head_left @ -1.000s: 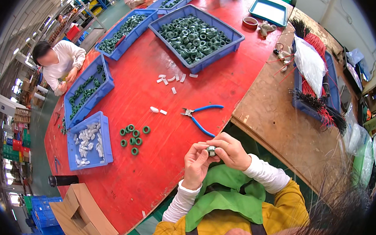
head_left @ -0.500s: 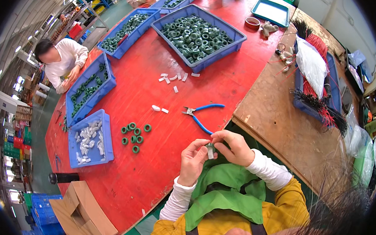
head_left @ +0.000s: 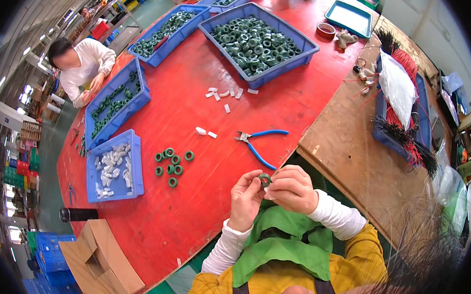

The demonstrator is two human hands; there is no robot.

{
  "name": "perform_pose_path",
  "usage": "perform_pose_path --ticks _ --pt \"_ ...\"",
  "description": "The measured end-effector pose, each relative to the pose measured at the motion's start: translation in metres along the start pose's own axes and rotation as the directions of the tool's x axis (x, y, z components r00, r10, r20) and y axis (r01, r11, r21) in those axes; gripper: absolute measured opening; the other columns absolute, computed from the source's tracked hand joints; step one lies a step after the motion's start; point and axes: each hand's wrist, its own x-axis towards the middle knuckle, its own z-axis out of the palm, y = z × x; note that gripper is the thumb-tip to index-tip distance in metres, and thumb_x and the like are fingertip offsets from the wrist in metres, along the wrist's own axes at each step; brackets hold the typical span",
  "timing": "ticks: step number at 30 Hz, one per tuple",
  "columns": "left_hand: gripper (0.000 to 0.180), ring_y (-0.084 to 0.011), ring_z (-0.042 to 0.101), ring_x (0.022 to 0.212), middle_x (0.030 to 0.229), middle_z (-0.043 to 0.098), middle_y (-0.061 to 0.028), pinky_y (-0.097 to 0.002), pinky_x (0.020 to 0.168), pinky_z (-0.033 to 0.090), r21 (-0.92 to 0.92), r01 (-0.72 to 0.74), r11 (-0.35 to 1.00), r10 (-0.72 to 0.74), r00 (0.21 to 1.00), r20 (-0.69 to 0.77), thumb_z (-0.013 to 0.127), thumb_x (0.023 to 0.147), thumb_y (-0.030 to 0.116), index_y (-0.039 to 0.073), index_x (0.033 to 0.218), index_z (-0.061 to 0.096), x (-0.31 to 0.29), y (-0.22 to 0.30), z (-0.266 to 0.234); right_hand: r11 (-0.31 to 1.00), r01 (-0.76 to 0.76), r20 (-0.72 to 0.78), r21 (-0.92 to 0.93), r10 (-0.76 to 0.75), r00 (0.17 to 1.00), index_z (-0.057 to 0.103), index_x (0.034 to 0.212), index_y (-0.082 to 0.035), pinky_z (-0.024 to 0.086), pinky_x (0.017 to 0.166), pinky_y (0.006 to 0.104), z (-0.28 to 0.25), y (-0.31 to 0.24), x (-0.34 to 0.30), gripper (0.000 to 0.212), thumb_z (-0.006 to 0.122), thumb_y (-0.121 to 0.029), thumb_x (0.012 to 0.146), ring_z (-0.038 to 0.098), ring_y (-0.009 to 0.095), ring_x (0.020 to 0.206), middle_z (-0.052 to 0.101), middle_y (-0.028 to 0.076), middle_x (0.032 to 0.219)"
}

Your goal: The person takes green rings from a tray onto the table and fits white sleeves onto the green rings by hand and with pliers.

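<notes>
Held ring [head_left: 266, 176]: glossy, green. Desk [head_left: 190, 106]: smooth, shiny red top, scuffed. Adjoining board [head_left: 353, 126]: bare matt wood. Trays [head_left: 285, 71]: smooth plastic. Pliers [head_left: 269, 132]: metal head, plastic-looking grips. Carton [head_left: 118, 254]: matt cardboard.

Downward fisheye view from head

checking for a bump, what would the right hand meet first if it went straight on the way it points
Probably the green ring held in the left hand, then that hand itself; the right hand may be touching the ring, depth is unclear.
</notes>
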Motion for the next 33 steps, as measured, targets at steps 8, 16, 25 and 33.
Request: perform_pose_path --ticks 8,16,25,33 --pt "0.014 -0.0176 0.064 0.091 0.1 0.065 -0.0092 -0.0331 0.082 0.054 -0.123 -0.047 0.991 0.045 0.999 -0.018 0.056 0.094 0.01 0.005 0.108 0.056 0.002 -0.005 -0.009 0.982 -0.136 -0.007 0.129 0.138 0.99 0.056 0.091 -0.003 0.053 0.081 0.04 0.011 -0.008 -0.004 0.028 0.076 -0.008 0.071 0.066 0.024 0.083 0.066 0.009 0.092" --pt "0.013 -0.0208 0.065 0.092 0.1 0.066 -0.0115 -0.0352 0.081 0.055 -0.025 -0.113 0.993 0.113 0.994 -0.001 0.056 0.094 0.008 0.003 0.106 0.056 0.0 -0.004 -0.004 0.95 -0.248 -0.072 0.19 0.265 0.962 0.054 0.092 -0.003 0.052 0.06 0.0327 0.002 -0.007 0.011 0.025 0.072 0.0 0.075 0.066 0.026 0.07 0.065 0.013 0.086" --pt "0.019 -0.0233 0.066 0.086 0.096 0.066 -0.0118 -0.038 0.078 0.056 0.149 -0.172 0.974 0.161 0.984 0.078 0.056 0.094 0.011 -0.001 0.109 0.057 -0.009 0.002 0.001 0.572 -0.649 0.13 0.502 0.693 0.71 0.053 0.093 0.002 0.054 0.061 0.0269 0.0 0.006 0.021 0.009 0.06 0.003 0.087 0.067 0.016 0.073 0.063 0.011 0.084" --pt "0.018 -0.0223 0.067 0.083 0.098 0.064 -0.0108 -0.0369 0.077 0.057 0.09 -0.093 0.992 0.079 0.986 0.144 0.056 0.094 0.01 -0.001 0.108 0.058 -0.014 0.006 -0.002 0.961 -0.266 0.091 0.071 0.26 0.961 0.055 0.085 -0.006 0.047 0.054 0.0324 0.006 0.022 0.015 0.022 0.073 -0.009 0.072 0.061 0.022 0.064 0.062 0.006 0.078"
